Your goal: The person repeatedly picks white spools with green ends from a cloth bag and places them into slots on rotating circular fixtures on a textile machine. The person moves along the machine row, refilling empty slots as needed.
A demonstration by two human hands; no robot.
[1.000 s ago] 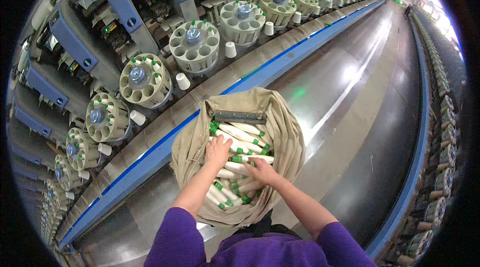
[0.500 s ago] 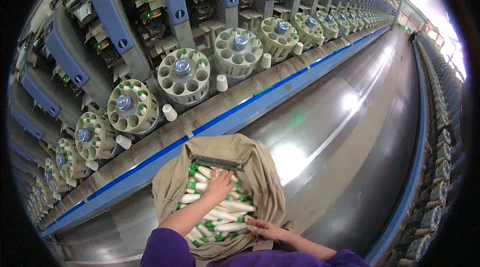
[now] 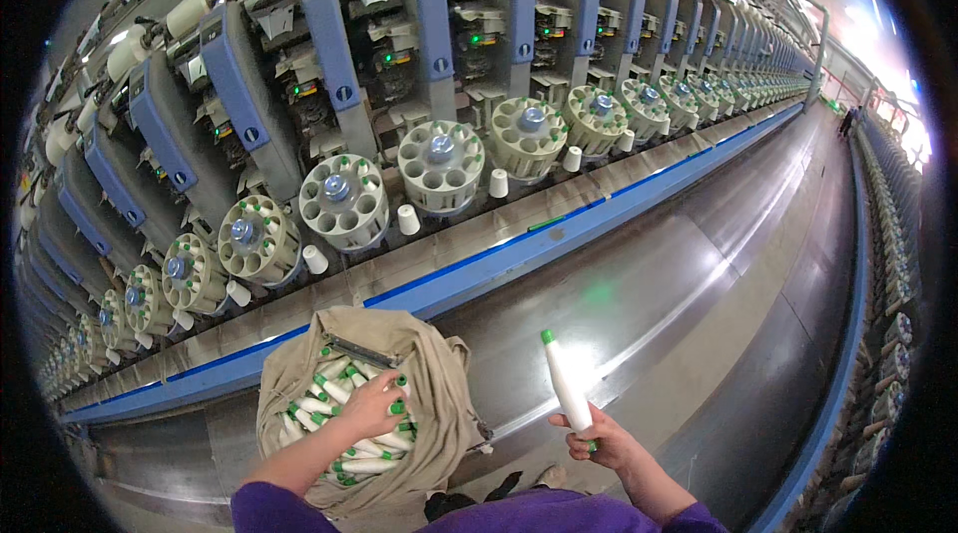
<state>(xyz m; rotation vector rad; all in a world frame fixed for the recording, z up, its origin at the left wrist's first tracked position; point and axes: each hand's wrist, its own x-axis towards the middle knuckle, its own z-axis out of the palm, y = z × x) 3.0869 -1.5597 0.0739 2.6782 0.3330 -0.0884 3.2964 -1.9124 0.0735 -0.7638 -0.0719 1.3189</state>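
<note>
My right hand (image 3: 603, 439) is closed around the lower end of a yarn bobbin (image 3: 566, 383), wound with white yarn and green at the tip. It stands nearly upright, tilted a little left, to the right of a beige cloth sack (image 3: 447, 373). Inside the sack lies a heap of similar bobbins (image 3: 365, 466) with green ends, pointing various ways. My left hand (image 3: 369, 409) reaches into the sack, its fingers curled on a bobbin whose green end (image 3: 401, 380) shows at the fingertips; the rest of that one is mostly hidden.
Along the left runs a long winding machine with blue panels (image 3: 430, 9). Round magazines (image 3: 344, 202) with open pockets line it, some pockets holding bobbins. White cones (image 3: 408, 221) stand beside them above a blue rail (image 3: 469, 283). Another machine row (image 3: 891, 383) borders the aisle floor (image 3: 689, 333) at right.
My right hand has come up and right from the sack's edge, now with a bobbin in it. My left hand has curled its fingers. The view has shifted, with the sack lower left.
</note>
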